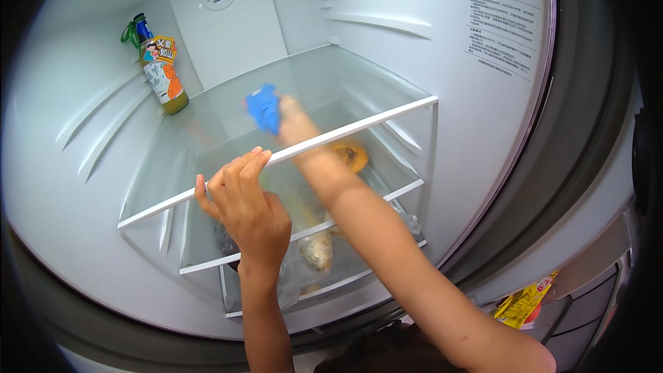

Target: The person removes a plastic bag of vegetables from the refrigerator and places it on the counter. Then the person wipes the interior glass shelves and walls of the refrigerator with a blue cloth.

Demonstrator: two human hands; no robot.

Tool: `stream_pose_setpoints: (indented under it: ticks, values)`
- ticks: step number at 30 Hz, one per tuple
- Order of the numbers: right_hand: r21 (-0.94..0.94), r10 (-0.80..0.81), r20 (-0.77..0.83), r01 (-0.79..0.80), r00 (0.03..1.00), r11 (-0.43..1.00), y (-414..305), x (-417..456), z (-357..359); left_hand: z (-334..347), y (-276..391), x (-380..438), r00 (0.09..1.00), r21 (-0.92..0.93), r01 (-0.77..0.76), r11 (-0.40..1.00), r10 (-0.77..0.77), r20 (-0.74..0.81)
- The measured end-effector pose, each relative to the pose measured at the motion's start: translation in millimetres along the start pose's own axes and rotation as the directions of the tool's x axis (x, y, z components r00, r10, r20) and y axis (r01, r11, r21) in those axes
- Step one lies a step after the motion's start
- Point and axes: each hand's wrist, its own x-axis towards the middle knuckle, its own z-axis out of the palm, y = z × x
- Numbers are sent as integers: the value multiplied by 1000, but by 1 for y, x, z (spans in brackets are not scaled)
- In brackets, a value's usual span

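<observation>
My left hand (251,202) grips the white front edge of the top glass shelf (357,123) inside a refrigerator, its fingertips over the rim. My right hand (291,119), somewhat blurred, holds a blue cloth (264,108) above or on the glass of that same shelf; its fingers are partly hidden by the cloth. At the shelf's back left corner stands a glass bottle (164,80) with a blue neck, a green ribbon and a printed label, looking tilted in this view.
Below are more glass shelves with white edges (207,263), a cut orange fruit or squash (351,156) and food in clear plastic bags (316,251). Ribbed side walls flank the shelf. A yellow packet (525,300) lies at the lower right, outside the compartment.
</observation>
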Motion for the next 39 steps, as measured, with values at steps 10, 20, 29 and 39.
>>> stream_pose_setpoints:
  ticks: [10, 20, 29, 39]
  values:
    - [-582, -318, -133, 186, 939, 792, -156, -27, -70, -21, 4, 15, 998, 17, -16, 1000, 15, 64]
    - [-153, -113, -355, 61, 928, 986, -102, -27, -7, -25, -14, 35, 990, 92, -80, 993, 68, 127]
    - [-11, 170, -196, -175, 966, 984, -3, -10, 44, -21, -13, 35, 988, 69, -85, 994, 75, 137]
    - [-975, -451, 199, 127, 870, -184, -104, -58, -12, -59, -40, -67, 986, -16, 115, 993, -112, 123]
